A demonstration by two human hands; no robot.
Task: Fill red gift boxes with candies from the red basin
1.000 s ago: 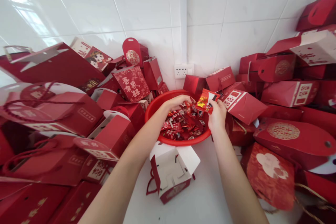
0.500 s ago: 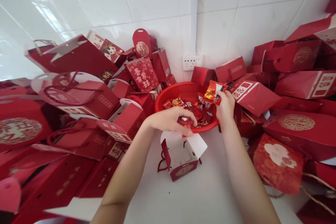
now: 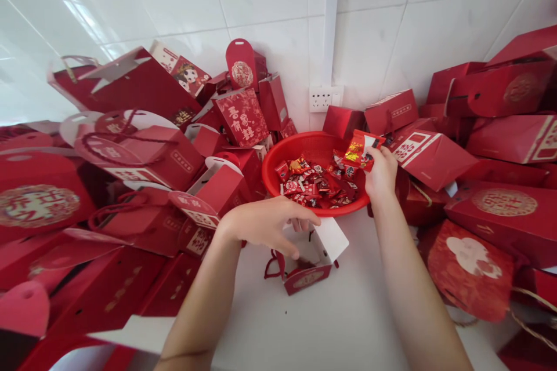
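My left hand [image 3: 272, 223] hovers over a small red gift box [image 3: 307, 278] with its white flap [image 3: 331, 239] folded out. Its fingers are apart and hold nothing. Something dark red lies inside the box, partly hidden by my fingers. Above the right rim of the red plastic basket [image 3: 266, 168], my right hand [image 3: 382, 173] pinches a red candy packet [image 3: 361, 149] with gold print. Many small wrapped candies [image 3: 319, 182] lie in the basket, just behind the box.
Red gift boxes [image 3: 143, 151] are heaped along the left side, and more red boxes [image 3: 505, 203] are stacked on the right. A wall socket [image 3: 325, 98] is on the white tiled wall behind the basket. The white tabletop [image 3: 278, 330] shows in front of the box.
My left hand has let go of the red packet it held, moved down to the box and spread its fingers. My right hand still holds its packet above the basket. The view has shifted slightly.
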